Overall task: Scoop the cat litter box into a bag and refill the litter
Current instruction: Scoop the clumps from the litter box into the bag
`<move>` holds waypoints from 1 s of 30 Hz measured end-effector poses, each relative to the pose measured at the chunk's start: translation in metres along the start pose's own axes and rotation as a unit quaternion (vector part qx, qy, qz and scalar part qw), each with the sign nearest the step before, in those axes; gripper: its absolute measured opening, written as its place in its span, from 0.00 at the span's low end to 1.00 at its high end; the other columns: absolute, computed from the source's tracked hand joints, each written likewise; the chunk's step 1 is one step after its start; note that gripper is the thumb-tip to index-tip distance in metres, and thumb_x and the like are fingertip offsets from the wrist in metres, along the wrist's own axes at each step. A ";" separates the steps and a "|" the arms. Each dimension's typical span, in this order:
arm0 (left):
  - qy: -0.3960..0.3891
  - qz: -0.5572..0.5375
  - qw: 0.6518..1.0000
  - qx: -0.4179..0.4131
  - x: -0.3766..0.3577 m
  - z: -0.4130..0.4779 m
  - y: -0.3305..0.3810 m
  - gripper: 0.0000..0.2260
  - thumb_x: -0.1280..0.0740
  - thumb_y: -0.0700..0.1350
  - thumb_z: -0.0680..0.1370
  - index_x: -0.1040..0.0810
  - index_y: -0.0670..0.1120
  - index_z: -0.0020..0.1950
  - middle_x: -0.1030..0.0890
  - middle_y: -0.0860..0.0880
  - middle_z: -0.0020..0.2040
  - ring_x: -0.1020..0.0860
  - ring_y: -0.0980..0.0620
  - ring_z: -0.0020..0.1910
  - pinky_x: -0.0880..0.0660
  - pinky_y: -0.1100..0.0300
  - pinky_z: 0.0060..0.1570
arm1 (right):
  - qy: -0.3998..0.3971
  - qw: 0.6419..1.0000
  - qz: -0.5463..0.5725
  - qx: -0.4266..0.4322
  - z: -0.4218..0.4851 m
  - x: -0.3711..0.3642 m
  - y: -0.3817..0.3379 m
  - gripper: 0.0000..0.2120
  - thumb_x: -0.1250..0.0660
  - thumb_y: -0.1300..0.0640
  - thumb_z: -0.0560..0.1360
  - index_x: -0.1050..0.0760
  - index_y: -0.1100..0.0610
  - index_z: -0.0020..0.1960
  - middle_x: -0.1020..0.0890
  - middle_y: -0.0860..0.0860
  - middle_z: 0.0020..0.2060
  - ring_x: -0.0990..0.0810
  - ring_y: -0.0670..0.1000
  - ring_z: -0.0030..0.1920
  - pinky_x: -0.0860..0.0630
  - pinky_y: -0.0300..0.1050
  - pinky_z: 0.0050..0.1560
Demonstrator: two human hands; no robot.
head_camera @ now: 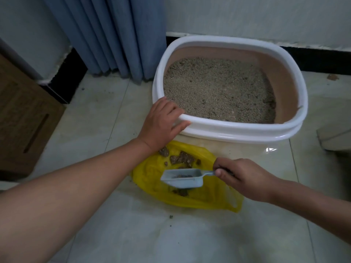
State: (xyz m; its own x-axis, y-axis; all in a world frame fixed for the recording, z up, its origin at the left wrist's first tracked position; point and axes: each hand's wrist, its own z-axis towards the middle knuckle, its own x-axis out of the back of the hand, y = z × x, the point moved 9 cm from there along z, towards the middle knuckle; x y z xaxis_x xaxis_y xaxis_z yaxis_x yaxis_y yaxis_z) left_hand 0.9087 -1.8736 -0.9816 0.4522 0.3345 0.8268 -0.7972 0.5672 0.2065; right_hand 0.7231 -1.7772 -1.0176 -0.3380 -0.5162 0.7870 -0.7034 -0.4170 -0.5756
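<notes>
Right hand (pixel 245 179) grips scoop (pixel 182 178), bag (pixel 209 202) just below; left hand (pixel 161 124) grips box (pixel 237 128) rim; a skewed tip could miss the bag.

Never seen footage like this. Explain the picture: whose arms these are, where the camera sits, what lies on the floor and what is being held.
There is no machine here: these are a person's two bare arms, filmed by one wide-angle camera worn on the head, looking forward and down. That is why the arms reach in from the bottom edge. On the tiled floor stands a white-rimmed litter box filled with grainy litter, near a blue curtain. In front of it lies an open yellow bag with dark clumps inside. The left hand holds the box's near rim. The right hand pinches the handle of a small grey scoop, held over the bag with some dark bits in it.
</notes>
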 end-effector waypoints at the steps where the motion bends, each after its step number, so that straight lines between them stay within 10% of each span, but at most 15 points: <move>1: 0.002 0.000 1.000 0.001 0.000 0.000 0.000 0.15 0.34 0.54 0.81 0.20 0.42 0.51 0.22 0.45 0.47 0.24 0.43 0.50 0.32 0.48 0.68 | -0.003 1.000 0.016 -0.010 0.000 -0.003 0.002 0.12 0.48 0.39 0.80 0.32 0.43 0.46 0.24 0.45 0.32 0.26 0.46 0.32 0.28 0.48 0.36; 30: -0.018 0.020 1.000 -0.009 0.001 0.004 0.002 0.16 0.34 0.56 0.80 0.19 0.44 0.51 0.21 0.46 0.46 0.24 0.43 0.50 0.32 0.49 0.64 | 0.019 0.992 0.051 -0.115 -0.025 0.020 0.024 0.16 0.40 0.51 0.82 0.25 0.49 0.36 0.21 0.45 0.27 0.22 0.45 0.30 0.26 0.44 0.38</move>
State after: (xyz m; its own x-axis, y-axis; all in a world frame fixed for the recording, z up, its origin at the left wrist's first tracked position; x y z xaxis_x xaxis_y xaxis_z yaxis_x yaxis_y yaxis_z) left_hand 0.9060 -1.8752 -0.9777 0.4055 0.3292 0.8528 -0.8064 0.5682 0.1641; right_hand 0.6843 -1.7787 -1.0103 -0.4346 -0.5159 0.7382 -0.7874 -0.1803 -0.5895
